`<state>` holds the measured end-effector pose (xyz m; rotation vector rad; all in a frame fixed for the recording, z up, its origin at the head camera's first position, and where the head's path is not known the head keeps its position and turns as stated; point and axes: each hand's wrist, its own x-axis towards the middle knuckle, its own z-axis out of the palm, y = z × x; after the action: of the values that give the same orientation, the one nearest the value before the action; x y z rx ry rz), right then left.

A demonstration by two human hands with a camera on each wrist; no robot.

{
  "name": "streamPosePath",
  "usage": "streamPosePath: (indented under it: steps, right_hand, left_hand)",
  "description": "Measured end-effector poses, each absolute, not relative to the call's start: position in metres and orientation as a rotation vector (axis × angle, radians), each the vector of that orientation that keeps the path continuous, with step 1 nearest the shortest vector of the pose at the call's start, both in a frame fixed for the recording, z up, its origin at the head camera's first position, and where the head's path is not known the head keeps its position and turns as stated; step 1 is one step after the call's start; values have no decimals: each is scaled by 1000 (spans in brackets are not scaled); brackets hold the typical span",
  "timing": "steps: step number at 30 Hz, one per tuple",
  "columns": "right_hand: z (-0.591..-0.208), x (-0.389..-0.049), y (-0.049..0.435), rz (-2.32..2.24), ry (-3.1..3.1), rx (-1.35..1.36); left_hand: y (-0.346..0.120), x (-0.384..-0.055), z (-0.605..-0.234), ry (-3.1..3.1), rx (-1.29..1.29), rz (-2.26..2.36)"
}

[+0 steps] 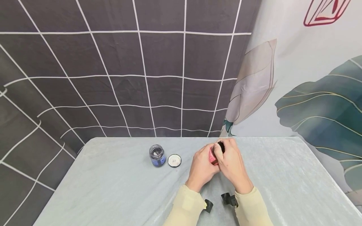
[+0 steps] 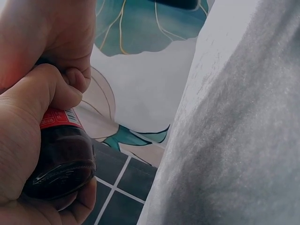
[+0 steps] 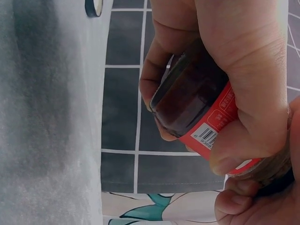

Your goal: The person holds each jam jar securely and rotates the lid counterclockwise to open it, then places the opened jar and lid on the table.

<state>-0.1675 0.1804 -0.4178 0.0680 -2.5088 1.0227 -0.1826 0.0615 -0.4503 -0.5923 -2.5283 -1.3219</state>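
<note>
Just above the table's far part, both hands meet around a dark glass jar with a red label [image 1: 212, 156]. My left hand [image 1: 202, 166] grips the jar's body, its thumb across the label. At the jar's black lid [image 1: 221, 146], my right hand [image 1: 234, 163] curls its fingers round the rim. The jar lies tilted, its dark base [image 2: 61, 173] facing the left wrist camera. A barcode shows on the label [image 3: 206, 135] in the right wrist view. Fingers cover most of the lid.
Left of the hands, an open glass jar with a blue label [image 1: 157, 158] stands upright. Beside it a round lid [image 1: 174, 160] lies with its white inside up. A grey cloth covers the table [image 1: 113, 188]. A dark gridded curtain [image 1: 164, 59] hangs behind.
</note>
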Motion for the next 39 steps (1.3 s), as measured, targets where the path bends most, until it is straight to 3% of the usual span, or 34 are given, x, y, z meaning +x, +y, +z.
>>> streamPosePath:
  steps: [39]
  right_hand:
    - [-418, -169, 183, 997, -2516, 136]
  left_hand:
    - [59, -184, -453, -2491, -621, -1308]
